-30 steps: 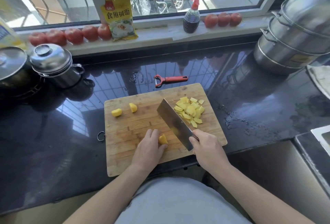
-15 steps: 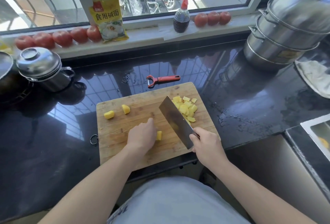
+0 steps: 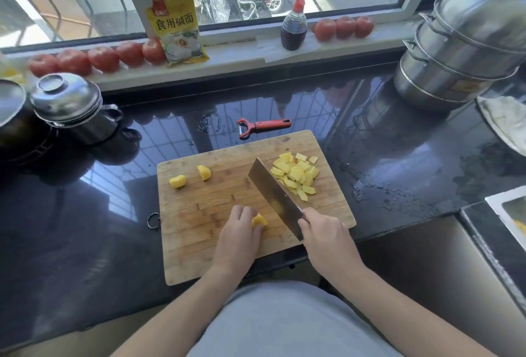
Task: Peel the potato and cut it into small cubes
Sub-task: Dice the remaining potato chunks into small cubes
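A wooden cutting board (image 3: 199, 243) lies on the black counter. My left hand (image 3: 239, 231) presses a yellow potato chunk (image 3: 259, 220) onto the board's middle. My right hand (image 3: 324, 234) grips the handle of a cleaver (image 3: 273, 194), whose blade slants up and left, just right of the chunk. A heap of cut potato pieces (image 3: 296, 174) lies at the board's far right, behind the blade. Two larger potato chunks sit at the far left, one chunk (image 3: 178, 181) nearer the edge and another chunk (image 3: 204, 172) beside it.
A red peeler (image 3: 263, 126) lies just beyond the board. A lidded steel pot (image 3: 74, 106) stands at the left, stacked steel steamers (image 3: 461, 52) at the right. Tomatoes (image 3: 102, 58), a yellow packet (image 3: 178, 28) and a sauce bottle (image 3: 294, 22) line the windowsill. A sink corner (image 3: 509, 214) shows at the right.
The cleaver lifted slightly from the pile and sits nearer the chunk. My left hand stays on the potato chunk, which now shows more at my fingertips. The view shifted slightly.
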Available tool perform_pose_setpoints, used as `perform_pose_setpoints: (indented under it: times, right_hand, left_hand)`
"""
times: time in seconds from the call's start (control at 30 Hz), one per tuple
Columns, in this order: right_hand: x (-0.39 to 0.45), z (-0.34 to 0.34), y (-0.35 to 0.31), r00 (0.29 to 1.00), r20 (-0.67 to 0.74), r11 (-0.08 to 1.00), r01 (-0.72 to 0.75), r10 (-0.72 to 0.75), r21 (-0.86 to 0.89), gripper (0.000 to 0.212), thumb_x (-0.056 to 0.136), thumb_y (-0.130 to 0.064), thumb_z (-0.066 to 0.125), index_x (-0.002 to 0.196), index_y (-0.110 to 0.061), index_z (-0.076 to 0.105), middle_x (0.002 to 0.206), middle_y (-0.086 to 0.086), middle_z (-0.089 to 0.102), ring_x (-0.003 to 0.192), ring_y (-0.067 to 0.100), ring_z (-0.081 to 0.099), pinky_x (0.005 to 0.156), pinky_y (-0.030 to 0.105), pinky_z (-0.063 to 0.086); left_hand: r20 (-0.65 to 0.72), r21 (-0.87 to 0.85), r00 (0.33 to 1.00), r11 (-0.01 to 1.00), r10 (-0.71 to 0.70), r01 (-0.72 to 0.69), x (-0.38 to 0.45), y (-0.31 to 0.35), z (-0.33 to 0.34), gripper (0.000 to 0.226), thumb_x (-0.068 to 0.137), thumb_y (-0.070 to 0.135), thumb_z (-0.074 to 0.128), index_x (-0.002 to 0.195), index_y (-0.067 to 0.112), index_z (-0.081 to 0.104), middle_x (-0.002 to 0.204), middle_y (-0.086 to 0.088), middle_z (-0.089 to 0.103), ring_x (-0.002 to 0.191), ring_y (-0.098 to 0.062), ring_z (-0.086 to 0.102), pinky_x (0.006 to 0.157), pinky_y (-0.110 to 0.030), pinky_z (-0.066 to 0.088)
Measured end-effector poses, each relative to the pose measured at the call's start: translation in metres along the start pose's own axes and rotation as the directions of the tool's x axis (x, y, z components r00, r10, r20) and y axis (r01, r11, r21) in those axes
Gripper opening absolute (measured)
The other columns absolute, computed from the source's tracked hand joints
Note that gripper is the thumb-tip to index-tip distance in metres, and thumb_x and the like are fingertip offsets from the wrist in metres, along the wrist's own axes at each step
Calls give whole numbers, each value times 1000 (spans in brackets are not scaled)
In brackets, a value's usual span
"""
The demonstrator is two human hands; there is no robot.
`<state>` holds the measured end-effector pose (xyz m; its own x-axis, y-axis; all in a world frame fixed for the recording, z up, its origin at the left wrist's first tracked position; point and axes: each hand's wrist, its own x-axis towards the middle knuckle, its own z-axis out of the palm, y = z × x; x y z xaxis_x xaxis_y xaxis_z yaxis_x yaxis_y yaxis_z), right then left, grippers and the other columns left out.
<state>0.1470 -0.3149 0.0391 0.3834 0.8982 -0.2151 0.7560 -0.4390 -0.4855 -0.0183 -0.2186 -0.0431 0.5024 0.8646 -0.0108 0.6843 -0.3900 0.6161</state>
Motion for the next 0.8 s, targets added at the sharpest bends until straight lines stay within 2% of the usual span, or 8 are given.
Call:
perform_pose_setpoints:
  times: [0.07, 0.13, 0.2, 0.3, 0.47, 0.7, 0.8]
  right_hand:
    - [-4, 1, -4, 997, -23, 991, 64, -67, -118, 19, 107, -28, 41, 93, -20, 51, 71, -6, 54, 71, 31, 63, 64, 43, 53]
    - [-9, 4, -6, 990, -47, 972, 119, -131, -201, 17, 106, -24, 45, 90, -22, 50, 68, -7, 54, 66, 31, 64, 58, 43, 52]
    - [-14, 10, -7, 981, -71, 958, 161, -182, -239, 17, 102, -19, 53, 85, -22, 50, 65, -6, 57, 57, 29, 61, 48, 39, 48]
    - [-18, 21, -9, 972, -88, 945, 186, -216, -269, 23, 96, -13, 63, 81, -22, 49, 61, -5, 58, 49, 26, 58, 42, 34, 39]
    - [-20, 27, -7, 977, -45, 922, 182, -209, -343, 30, 85, -8, 73, 82, -25, 48, 60, -7, 58, 48, 22, 59, 42, 27, 28]
    - [-22, 24, -10, 983, 5, 906, 169, -181, -388, 37, 75, -8, 80, 79, -25, 47, 58, -7, 56, 44, 21, 57, 41, 27, 25]
    - [-25, 22, -9, 983, 66, 904, 181, -169, -388, 37, 79, -7, 74, 84, -25, 43, 67, -6, 61, 53, 24, 61, 45, 29, 30]
  left_hand:
    - [-51, 86, 973, 971, 227, -222, -8, -14, 4, 12, 91, 8, 73, 100, 10, 66, 104, -2, 58, 80, -21, 59, 66, -32, 54]
    - [-23, 162, 920, 909, 392, -384, -8, -31, 6, 20, 87, 3, 76, 106, 9, 71, 110, -5, 62, 90, -23, 60, 73, -35, 56]
    - [36, 193, 889, 870, 456, -454, -6, -36, 5, 36, 84, 1, 78, 119, 10, 71, 120, -5, 63, 102, -24, 61, 84, -33, 57]
    - [87, 202, 891, 868, 446, -454, -4, -33, 4, 51, 78, -1, 79, 126, 11, 68, 125, -4, 63, 106, -24, 62, 87, -33, 57]
    - [54, 169, 895, 880, 442, -444, -5, -32, 3, 47, 77, -3, 80, 121, 10, 71, 120, -5, 65, 102, -24, 66, 82, -34, 60]
    - [29, 176, 895, 879, 444, -442, -3, -31, 5, 38, 75, -3, 82, 110, 9, 73, 112, -6, 68, 94, -25, 68, 73, -34, 61]
    - [46, 177, 899, 882, 435, -436, -2, -32, 6, 35, 75, -3, 81, 108, 9, 73, 112, -5, 67, 91, -25, 68, 69, -36, 61]
